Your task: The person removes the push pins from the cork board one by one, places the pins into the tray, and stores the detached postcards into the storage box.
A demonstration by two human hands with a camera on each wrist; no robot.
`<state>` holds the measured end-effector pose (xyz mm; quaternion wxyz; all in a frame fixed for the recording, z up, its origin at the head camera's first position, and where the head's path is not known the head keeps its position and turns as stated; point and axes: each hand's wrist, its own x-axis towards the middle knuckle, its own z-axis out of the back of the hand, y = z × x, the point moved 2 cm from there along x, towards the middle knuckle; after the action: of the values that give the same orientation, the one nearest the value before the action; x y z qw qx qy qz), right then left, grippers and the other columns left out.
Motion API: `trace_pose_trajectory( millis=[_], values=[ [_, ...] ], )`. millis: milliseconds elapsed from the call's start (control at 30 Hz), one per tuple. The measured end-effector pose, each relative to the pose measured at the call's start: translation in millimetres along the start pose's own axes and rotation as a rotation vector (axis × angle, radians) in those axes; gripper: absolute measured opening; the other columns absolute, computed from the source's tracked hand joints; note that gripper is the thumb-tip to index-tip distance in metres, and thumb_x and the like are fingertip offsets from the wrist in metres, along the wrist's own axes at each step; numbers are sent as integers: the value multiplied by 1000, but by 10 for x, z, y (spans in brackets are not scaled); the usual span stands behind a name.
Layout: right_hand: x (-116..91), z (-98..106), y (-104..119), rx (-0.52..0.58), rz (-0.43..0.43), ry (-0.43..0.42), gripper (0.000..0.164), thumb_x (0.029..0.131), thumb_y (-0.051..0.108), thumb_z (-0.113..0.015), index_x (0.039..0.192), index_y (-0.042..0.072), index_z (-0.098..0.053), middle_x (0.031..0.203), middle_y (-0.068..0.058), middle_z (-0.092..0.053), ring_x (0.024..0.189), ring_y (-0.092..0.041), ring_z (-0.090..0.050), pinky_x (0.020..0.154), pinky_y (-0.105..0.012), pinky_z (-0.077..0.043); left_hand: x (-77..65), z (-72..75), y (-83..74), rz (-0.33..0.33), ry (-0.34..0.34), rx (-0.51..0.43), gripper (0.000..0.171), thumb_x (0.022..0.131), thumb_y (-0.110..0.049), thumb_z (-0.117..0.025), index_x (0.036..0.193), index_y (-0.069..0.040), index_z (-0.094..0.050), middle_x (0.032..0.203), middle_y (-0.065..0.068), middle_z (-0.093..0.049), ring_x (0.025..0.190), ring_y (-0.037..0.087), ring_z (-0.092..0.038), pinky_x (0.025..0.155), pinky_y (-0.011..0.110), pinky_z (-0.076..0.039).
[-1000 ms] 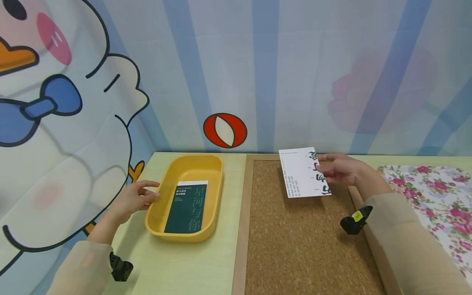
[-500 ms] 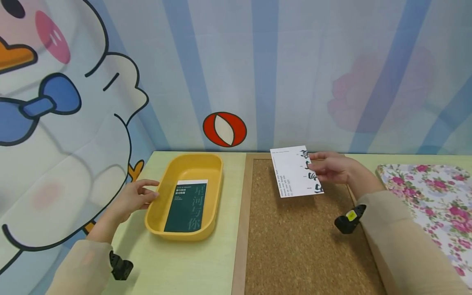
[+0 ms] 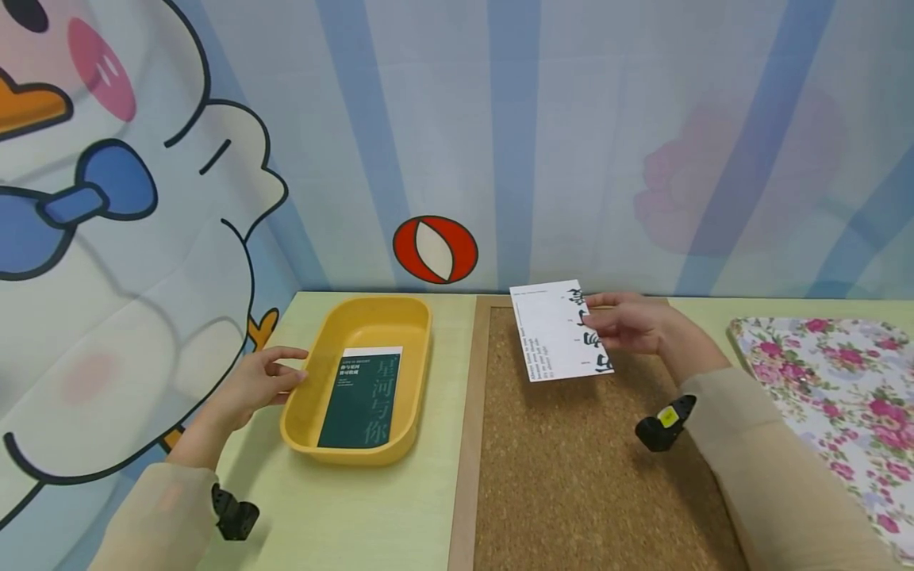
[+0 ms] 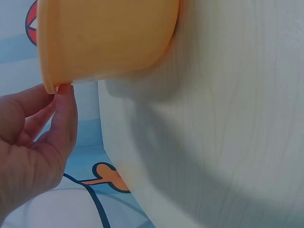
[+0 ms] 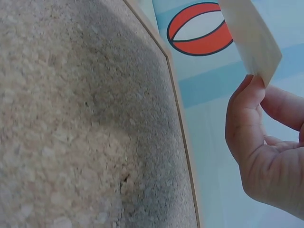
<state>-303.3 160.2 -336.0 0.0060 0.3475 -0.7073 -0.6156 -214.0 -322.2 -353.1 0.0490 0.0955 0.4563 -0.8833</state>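
Observation:
My right hand pinches a white card by its right edge, between thumb and fingers. Dark brush-style characters and small print cover the card, which hangs over the far part of a wood-framed cork board. From the right wrist view, the card rises tilted from the fingertips, above the cork. At the left, my left hand pinches the rim of a yellow plastic tray; the left wrist view has thumb and fingers of that hand at the lip. A dark green card with a white top strip lies inside the tray.
A flower-patterned board lies to the right of the cork board, partly behind the right sleeve. The pale yellow tabletop ends at a printed cloth backdrop, which also covers the left side.
My right hand has carried the white card steadily left across the far end of the cork board. The left hand and the tray have stayed in place.

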Motion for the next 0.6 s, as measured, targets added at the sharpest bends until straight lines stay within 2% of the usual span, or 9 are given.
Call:
trace_pose_trajectory(
  millis=[333, 600],
  values=[
    [55, -111, 16, -40, 23, 31, 58, 94, -6, -45, 142, -7, -14, 92, -6, -65, 81, -16, -64, 70, -27, -53, -8, -4, -7, 17, -8, -15, 47, 93, -11, -58, 133, 5, -42, 101, 16, -59, 85, 18, -63, 77, 36, -53],
    [77, -206, 26, -7, 6, 45, 55, 94, -7, -44, 141, -6, -16, 92, -7, -64, 80, -17, -64, 70, -27, -53, -14, -9, -15, 13, -6, -26, 47, 93, -10, -58, 133, 6, -41, 99, 16, -59, 84, 18, -63, 76, 36, -54]
  ],
)
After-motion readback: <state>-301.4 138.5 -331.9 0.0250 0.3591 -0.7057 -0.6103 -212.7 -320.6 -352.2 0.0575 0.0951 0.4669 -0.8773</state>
